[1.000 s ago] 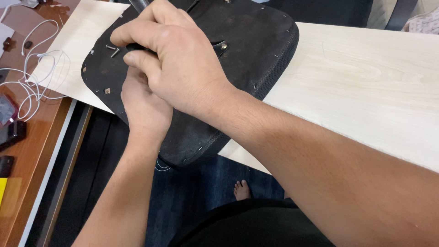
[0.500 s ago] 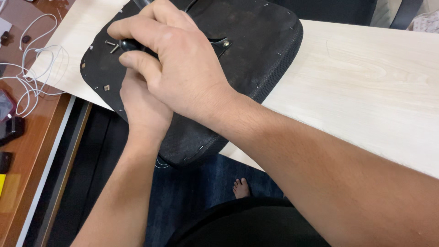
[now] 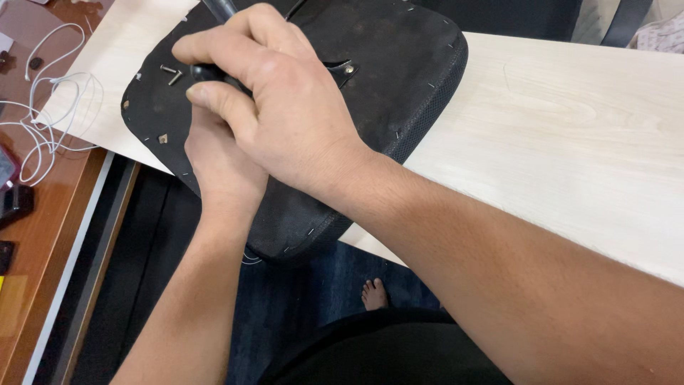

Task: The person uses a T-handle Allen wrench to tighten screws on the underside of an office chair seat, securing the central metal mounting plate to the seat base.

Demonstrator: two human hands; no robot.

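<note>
Thing in hand: we grip a dark tool handle (image 3: 217,10) that rises out of the top edge of the view; its lower end is hidden under our hands.
Right hand: our right hand (image 3: 285,114) is curled over the lower part of the handle, fingers wrapped and pressed together, thumb tucked below.
Left hand: our left hand (image 3: 224,167) sits beneath the right one, closed up against it; we cannot tell exactly what it pinches, since the right hand covers it.
Work piece: a black fabric-covered seat pad (image 3: 399,93), underside up, lies on a pale wooden board (image 3: 570,135) and overhangs the board's near edge towards us.
Long axis: the pad runs from upper right to lower left; the handle stands steeply and leans slightly left, its tip pointing down into the pad.
Progress: two loose metal screws (image 3: 171,73) lie on the pad just left of our hands, and a small black bracket with a bolt (image 3: 345,69) is fixed just right of them; we judge the fastener work to be midway, with one point under the tool now.
Surroundings: a white cable (image 3: 50,121) lies coiled on the brown desk (image 3: 43,235) at left.
</note>
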